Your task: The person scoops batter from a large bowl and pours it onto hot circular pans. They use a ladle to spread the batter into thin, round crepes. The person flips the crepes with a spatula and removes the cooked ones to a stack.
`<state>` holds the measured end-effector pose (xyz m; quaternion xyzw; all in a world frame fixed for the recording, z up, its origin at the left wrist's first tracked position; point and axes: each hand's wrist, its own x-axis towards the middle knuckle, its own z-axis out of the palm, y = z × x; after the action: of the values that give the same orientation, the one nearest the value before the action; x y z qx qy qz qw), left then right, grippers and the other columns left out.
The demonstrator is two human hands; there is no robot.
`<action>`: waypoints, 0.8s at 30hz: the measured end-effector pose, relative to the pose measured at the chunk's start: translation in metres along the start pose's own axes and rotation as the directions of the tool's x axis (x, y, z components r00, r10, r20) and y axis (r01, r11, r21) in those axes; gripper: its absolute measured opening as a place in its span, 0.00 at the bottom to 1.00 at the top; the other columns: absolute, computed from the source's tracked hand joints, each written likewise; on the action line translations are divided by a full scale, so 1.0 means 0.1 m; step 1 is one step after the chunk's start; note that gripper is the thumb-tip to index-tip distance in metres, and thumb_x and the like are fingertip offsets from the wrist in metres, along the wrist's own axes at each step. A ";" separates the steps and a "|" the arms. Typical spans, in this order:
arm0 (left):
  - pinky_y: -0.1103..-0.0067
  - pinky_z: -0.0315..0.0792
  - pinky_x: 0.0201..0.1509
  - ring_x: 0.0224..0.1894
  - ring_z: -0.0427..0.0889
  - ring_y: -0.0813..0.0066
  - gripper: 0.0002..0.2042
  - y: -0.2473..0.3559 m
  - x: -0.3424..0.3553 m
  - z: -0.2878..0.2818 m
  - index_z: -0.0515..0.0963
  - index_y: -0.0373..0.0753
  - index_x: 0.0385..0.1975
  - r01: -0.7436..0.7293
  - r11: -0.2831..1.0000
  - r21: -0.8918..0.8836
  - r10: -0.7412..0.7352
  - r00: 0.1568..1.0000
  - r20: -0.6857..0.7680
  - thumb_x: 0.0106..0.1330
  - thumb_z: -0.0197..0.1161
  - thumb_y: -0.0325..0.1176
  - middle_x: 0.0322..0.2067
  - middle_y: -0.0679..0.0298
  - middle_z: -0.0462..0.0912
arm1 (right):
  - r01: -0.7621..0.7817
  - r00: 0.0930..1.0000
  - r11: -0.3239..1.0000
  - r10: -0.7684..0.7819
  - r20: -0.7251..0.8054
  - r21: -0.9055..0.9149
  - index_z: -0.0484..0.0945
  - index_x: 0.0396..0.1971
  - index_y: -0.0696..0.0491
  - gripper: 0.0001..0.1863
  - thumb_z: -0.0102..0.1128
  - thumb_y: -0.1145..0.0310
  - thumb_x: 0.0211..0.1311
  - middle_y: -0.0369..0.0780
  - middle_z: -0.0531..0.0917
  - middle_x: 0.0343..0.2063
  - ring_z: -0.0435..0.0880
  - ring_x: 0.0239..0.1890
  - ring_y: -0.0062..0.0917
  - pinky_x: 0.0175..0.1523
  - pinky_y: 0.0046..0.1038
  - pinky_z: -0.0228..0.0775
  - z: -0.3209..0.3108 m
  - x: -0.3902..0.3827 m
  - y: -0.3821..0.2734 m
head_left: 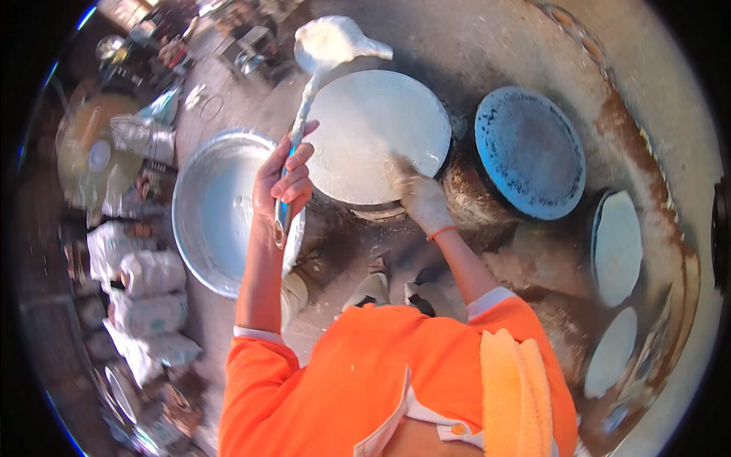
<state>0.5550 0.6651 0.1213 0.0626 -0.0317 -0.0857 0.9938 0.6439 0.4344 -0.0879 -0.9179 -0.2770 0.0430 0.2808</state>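
Observation:
My left hand [283, 179] is shut on the metal handle of a ladle [335, 42], whose batter-coated bowl hangs above the far edge of a round griddle [373, 133]. White batter covers that griddle. My right hand [421, 199], smeared with batter and flour, rests on the griddle's near right edge, fingers spread on the wet layer. A big metal basin [209, 209] of white batter sits just left of my left hand.
A second round griddle [529, 151], dark and bare, lies to the right on the clay stove. Two pale flat rounds [617, 247] lean at the far right. Filled white sacks [148, 293] and kitchen clutter line the left side. An orange cloth [518, 388] hangs on my shoulder.

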 end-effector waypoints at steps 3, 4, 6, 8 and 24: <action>0.85 0.54 0.11 0.09 0.57 0.84 0.18 0.14 0.32 -0.20 0.55 0.23 0.52 0.133 0.980 -0.151 -0.152 0.981 -0.121 0.71 0.33 0.33 0.22 0.65 0.60 | -0.166 0.981 0.970 0.180 0.069 -0.179 0.53 0.63 0.44 0.25 0.33 0.66 0.64 0.41 0.74 0.49 0.79 0.35 0.37 0.35 0.34 0.72 0.10 -0.40 0.18; 0.85 0.55 0.13 0.09 0.57 0.84 0.17 0.07 0.47 -0.24 0.58 0.23 0.47 0.140 0.981 -0.132 -0.164 0.967 -0.193 0.71 0.34 0.33 0.22 0.66 0.60 | -0.196 0.975 0.964 0.211 0.065 -0.177 0.52 0.63 0.45 0.25 0.33 0.65 0.65 0.41 0.74 0.49 0.79 0.35 0.37 0.35 0.34 0.72 0.17 -0.62 0.35; 0.85 0.56 0.13 0.09 0.57 0.85 0.15 0.01 0.71 -0.20 0.59 0.25 0.47 0.232 0.973 0.000 -0.227 0.950 -0.214 0.71 0.35 0.33 0.22 0.67 0.60 | -0.294 0.956 0.956 0.294 0.007 0.011 0.52 0.63 0.47 0.25 0.33 0.63 0.66 0.41 0.74 0.50 0.79 0.35 0.36 0.36 0.33 0.72 0.33 -1.02 0.65; 0.86 0.55 0.13 0.09 0.57 0.86 0.15 -0.09 0.87 -0.08 0.60 0.26 0.48 0.268 0.945 0.189 -0.234 0.954 -0.187 0.71 0.35 0.33 0.22 0.67 0.61 | -0.272 0.961 0.959 0.268 -0.065 -0.077 0.62 0.53 0.50 0.18 0.37 0.61 0.65 0.44 0.76 0.44 0.79 0.34 0.36 0.38 0.33 0.72 -0.07 -1.14 0.30; 0.88 0.51 0.09 0.08 0.55 0.88 0.14 -3.16 2.23 0.57 0.64 0.35 0.48 0.589 0.672 0.450 -0.593 0.791 -0.149 0.69 0.39 0.36 0.21 0.67 0.65 | -0.259 0.510 0.714 0.673 -0.536 0.651 0.69 0.47 0.55 0.15 0.44 0.64 0.65 0.34 0.74 0.24 0.73 0.21 0.18 0.20 0.21 0.66 -0.54 -1.74 2.58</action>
<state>0.7172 0.3104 0.1485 0.3098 -0.0344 -0.3923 0.8654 0.6350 0.1382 -0.1951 -0.7867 0.1525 -0.1896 0.5674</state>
